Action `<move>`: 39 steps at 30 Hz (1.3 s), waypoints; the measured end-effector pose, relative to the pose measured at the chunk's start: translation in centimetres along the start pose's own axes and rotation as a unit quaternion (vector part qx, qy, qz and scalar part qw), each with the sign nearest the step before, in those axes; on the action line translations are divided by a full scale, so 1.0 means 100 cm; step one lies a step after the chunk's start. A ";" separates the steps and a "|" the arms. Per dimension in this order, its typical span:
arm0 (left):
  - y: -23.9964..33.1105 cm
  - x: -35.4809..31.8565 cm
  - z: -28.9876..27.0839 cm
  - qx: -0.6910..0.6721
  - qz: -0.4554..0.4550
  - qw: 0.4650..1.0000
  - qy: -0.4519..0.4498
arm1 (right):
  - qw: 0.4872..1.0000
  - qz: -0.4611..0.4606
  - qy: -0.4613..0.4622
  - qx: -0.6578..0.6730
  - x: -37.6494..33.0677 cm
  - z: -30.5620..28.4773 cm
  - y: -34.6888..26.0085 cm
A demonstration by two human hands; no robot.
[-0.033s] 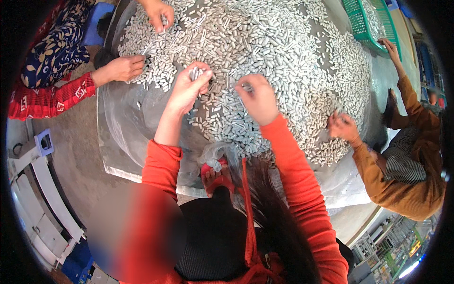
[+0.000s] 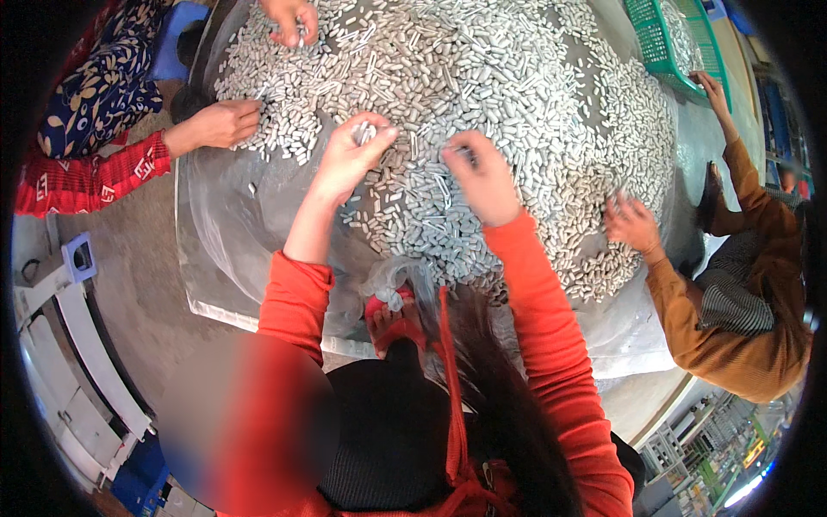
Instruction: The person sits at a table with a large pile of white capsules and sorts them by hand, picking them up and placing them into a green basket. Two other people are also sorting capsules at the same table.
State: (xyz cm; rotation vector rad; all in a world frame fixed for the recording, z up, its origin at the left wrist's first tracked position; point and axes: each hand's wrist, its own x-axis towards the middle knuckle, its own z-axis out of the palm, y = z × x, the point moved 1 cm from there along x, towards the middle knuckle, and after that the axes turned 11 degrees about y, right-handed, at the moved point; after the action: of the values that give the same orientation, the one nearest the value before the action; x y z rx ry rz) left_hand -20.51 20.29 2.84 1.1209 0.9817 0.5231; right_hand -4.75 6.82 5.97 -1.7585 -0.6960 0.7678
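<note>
A broad heap of small silver-grey capsule-shaped pieces [image 2: 508, 82] lies spread before me. My left hand [image 2: 346, 164] is closed round a few of these pieces [image 2: 365, 133], their pale ends showing between thumb and fingers. It hovers over the near left part of the heap. To its right, just above the heap, is my right hand [image 2: 488, 181], its thumb and fingers curled together. Whatever lies between its fingertips is too blurred to tell.
Co-workers' hands reach in: one hand [image 2: 226, 123] at the left, another [image 2: 293, 19] at the top, and one [image 2: 631, 224] at the right. A green plastic basket [image 2: 655, 43] stands at the far right. Clear plastic sheeting [image 2: 226, 207] lies under the heap's left edge.
My right hand has shifted slightly right. My left hand, still round its pieces, has moved a little right. The right-hand co-worker's fingers have spread, and the top hand has moved up.
</note>
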 end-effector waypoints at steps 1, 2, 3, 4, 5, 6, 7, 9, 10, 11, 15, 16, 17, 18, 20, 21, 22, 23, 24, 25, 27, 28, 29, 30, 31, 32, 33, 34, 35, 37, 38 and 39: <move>-0.003 0.000 0.010 0.114 0.039 0.992 0.043 | 0.985 0.111 -0.009 0.133 0.001 -0.009 0.000; -0.004 -0.002 0.019 0.163 0.071 0.981 0.080 | 0.968 0.130 -0.021 0.215 0.002 -0.018 -0.002; -0.004 -0.007 0.026 0.258 0.105 0.955 0.098 | 0.943 0.149 -0.033 0.296 0.001 -0.026 -0.005; -0.007 -0.008 0.033 0.338 0.108 0.929 0.108 | 0.910 0.170 -0.044 0.375 -0.002 -0.030 -0.008; -0.010 -0.009 0.036 0.416 0.110 0.895 0.117 | 0.910 0.169 -0.039 0.376 -0.004 -0.031 -0.013; -0.011 -0.007 0.036 0.388 0.136 0.903 0.123 | 0.910 0.169 -0.034 0.377 -0.006 -0.032 -0.020; -0.014 -0.006 0.037 0.360 0.159 0.910 0.128 | 0.909 0.171 -0.027 0.379 -0.009 -0.033 -0.022; -0.017 -0.005 0.033 0.227 0.132 0.958 0.112 | 0.974 0.108 -0.035 0.194 -0.012 -0.031 -0.015; -0.019 -0.004 0.027 0.164 0.076 0.975 0.130 | 0.997 0.053 -0.030 0.050 -0.016 -0.022 -0.017; -0.015 -0.005 0.023 0.100 0.020 0.984 0.144 | 0.995 -0.004 -0.022 -0.095 -0.019 -0.014 -0.019; -0.002 -0.022 0.001 -0.312 -0.132 0.939 0.065 | 0.848 -0.166 -0.009 -0.503 -0.030 0.017 0.004; 0.000 -0.028 -0.002 -0.314 -0.138 0.936 0.076 | 0.851 -0.151 0.006 -0.502 -0.029 0.023 0.007; 0.001 -0.034 -0.006 -0.316 -0.143 0.934 0.086 | 0.850 -0.161 0.010 -0.501 -0.029 0.025 0.011; 0.001 -0.038 -0.009 -0.318 -0.149 0.931 0.096 | 0.849 -0.171 0.013 -0.500 -0.029 0.025 0.016; -0.004 -0.041 -0.017 -0.242 -0.158 0.952 0.097 | 0.860 -0.191 0.018 -0.473 -0.031 0.021 0.016; -0.006 -0.042 -0.020 -0.203 -0.163 0.960 0.098 | 0.899 -0.174 0.029 -0.400 -0.028 0.019 0.015; -0.006 -0.045 -0.018 -0.176 -0.132 0.972 0.079 | 0.932 -0.155 0.038 -0.325 -0.028 0.015 0.014; -0.008 -0.043 -0.017 -0.077 -0.110 0.987 0.094 | 0.958 -0.134 0.047 -0.248 -0.028 0.012 0.011; -0.014 -0.039 -0.016 0.023 -0.087 0.990 0.107 | 0.983 -0.099 0.052 -0.149 -0.023 0.007 0.008; -0.025 -0.035 -0.015 0.122 -0.064 0.984 0.117 | 0.998 -0.022 0.040 -0.032 -0.021 0.000 0.008; -0.040 -0.029 -0.009 0.337 0.111 0.923 0.147 | 0.970 0.132 0.008 0.204 -0.016 -0.009 0.010; -0.039 -0.029 -0.002 0.391 0.129 0.898 0.156 | 0.934 0.178 0.003 0.310 -0.016 -0.013 0.001; -0.040 -0.027 0.001 0.444 0.147 0.869 0.164 | 0.941 0.156 0.010 0.301 -0.017 -0.014 -0.002; -0.041 -0.025 0.000 0.460 0.179 0.855 0.159 | 0.947 0.133 0.016 0.291 -0.017 -0.014 -0.004; -0.040 -0.020 0.000 0.474 0.214 0.841 0.151 | 0.953 0.109 0.025 0.281 -0.016 -0.015 -0.005; -0.040 -0.019 0.000 0.487 0.248 0.825 0.144 | 0.967 0.086 0.015 0.238 -0.015 -0.015 0.000; -0.040 -0.020 -0.002 0.438 0.213 0.861 0.150 | 0.997 -0.013 0.011 0.071 -0.016 -0.012 -0.002; -0.032 -0.021 -0.004 0.387 0.177 0.891 0.155 | 0.989 -0.112 0.006 -0.096 -0.017 -0.004 -0.004; -0.028 -0.022 -0.006 0.335 0.140 0.918 0.160 | 0.943 -0.206 0.001 -0.261 -0.018 0.004 -0.006; -0.032 -0.023 -0.015 0.153 0.062 0.973 0.163 | 0.878 -0.262 -0.004 -0.400 -0.018 0.014 0.004; -0.031 -0.027 -0.023 0.023 -0.011 0.993 0.113 | 0.853 -0.270 -0.007 -0.447 -0.018 0.018 0.010; -0.029 -0.031 -0.032 -0.107 -0.084 0.989 0.061 | 0.825 -0.276 -0.010 -0.492 -0.018 0.020 0.014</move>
State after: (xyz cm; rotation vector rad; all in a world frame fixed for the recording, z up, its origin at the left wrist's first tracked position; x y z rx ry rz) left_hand -25.10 18.36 1.01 0.8146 1.0878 0.5502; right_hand -7.34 6.22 4.42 -2.2338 -1.7351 -0.0454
